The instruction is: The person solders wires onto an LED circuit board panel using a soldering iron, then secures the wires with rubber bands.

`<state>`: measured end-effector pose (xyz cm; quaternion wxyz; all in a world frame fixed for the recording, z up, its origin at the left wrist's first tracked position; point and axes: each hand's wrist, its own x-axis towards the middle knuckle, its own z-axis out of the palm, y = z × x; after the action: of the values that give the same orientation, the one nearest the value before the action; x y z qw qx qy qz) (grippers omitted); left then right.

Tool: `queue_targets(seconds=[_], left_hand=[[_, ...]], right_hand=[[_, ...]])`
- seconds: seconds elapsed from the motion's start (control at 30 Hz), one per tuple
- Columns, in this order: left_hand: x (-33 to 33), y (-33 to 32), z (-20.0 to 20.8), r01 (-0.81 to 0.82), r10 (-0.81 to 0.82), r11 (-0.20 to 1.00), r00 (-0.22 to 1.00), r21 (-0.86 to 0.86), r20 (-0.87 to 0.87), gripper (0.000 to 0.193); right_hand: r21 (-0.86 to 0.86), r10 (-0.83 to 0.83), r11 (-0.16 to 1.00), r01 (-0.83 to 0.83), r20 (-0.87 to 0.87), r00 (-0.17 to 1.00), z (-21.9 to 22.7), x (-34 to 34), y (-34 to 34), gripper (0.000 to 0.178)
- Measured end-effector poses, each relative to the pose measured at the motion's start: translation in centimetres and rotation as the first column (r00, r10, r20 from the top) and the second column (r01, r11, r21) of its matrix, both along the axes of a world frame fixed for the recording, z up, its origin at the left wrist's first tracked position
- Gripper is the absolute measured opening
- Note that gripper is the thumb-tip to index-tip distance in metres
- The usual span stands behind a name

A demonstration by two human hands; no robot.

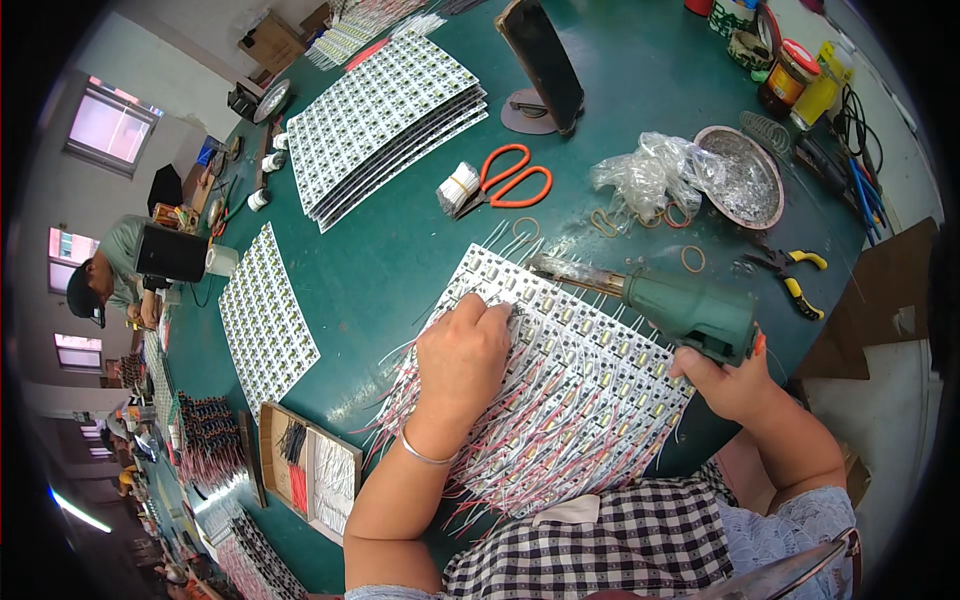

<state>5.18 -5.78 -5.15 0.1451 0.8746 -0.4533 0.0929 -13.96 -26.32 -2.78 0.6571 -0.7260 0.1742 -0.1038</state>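
A white circuit board panel point(600, 350) lies at a slant before me, covered in rows of small parts with many thin red and white wires point(530, 440) on it. My left hand point(463, 352) rests on its left upper part with curled fingers pressed together; whatever is at the fingertips is too small or hidden to name. In my right hand point(728, 382), at the panel's right edge, is the handle of a green soldering gun point(690, 305). Its metal barrel points left over the panel's far edge, and the hand's fingers are partly hidden behind the gun.
A stack of panels point(385, 125) and a single panel point(268, 310) lie left. Beyond are orange-handled scissors point(515, 180), a propped phone point(540, 65) and a bowl point(745, 170). Pliers point(795, 280) lie right; a wire box point(312, 470) is near left. Another person point(120, 265) works farther left.
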Motion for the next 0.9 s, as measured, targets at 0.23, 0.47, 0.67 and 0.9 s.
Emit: queue_targets(seconds=[0.23,0.47,0.67,0.9], left_hand=[[-0.1,0.1,0.4,-0.008,0.008,1.000,1.000,0.009,-0.015,0.015],[-0.3,2.5,3.8,-0.072,0.079,0.989,0.996,-0.128,0.049,0.017],[-1.6,0.3,4.7,0.009,0.029,0.976,0.985,-0.218,0.169,0.019],[-1.7,-0.1,1.2,0.020,-0.014,0.999,0.981,-0.032,0.192,0.021]], right_hand=[[-0.035,-0.031,0.999,0.031,0.015,0.999,-0.5,-1.3,0.1,0.023],[-0.066,-0.108,0.992,0.109,0.019,0.994,-0.1,-3.4,-1.5,0.027],[0.210,-0.145,0.967,0.145,-0.013,0.989,0.9,-1.7,-1.1,0.026],[0.019,0.029,0.999,-0.029,0.001,1.000,-0.7,-2.1,-0.6,0.028]])
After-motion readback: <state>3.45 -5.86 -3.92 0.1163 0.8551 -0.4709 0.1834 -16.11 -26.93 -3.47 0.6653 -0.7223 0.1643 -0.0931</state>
